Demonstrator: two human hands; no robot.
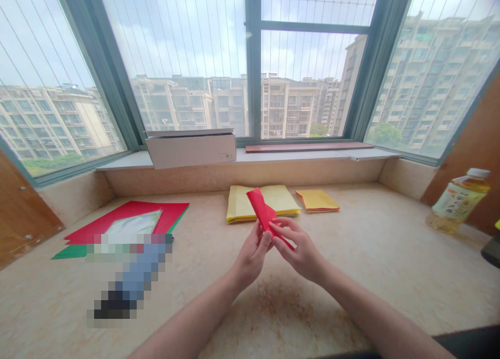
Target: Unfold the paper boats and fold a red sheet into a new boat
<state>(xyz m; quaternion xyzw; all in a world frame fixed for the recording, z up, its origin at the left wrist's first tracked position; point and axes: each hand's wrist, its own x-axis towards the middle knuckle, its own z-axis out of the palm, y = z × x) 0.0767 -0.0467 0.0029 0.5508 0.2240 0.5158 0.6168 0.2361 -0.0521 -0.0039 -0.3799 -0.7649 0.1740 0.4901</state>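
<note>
A folded piece of red paper (262,209) is held up above the stone counter, between both hands. My left hand (252,253) grips its lower left side, thumb in front and fingers behind. From the other side my right hand (297,247) pinches the paper's lower right part, with fingertips lying over a fold. The paper leans to the upper left, and a narrow red edge pokes out below the right fingers. Just behind it lies a stack of yellow paper (238,202), partly covered by the red piece. A smaller orange-yellow stack (318,200) sits to its right.
Red sheets (101,218) over green ones lie at the left with a white packet (135,224) on top. A blurred-out blue and black object (142,270) is nearer. A white box (193,150) stands on the window ledge; a drink bottle (457,200) stands at right.
</note>
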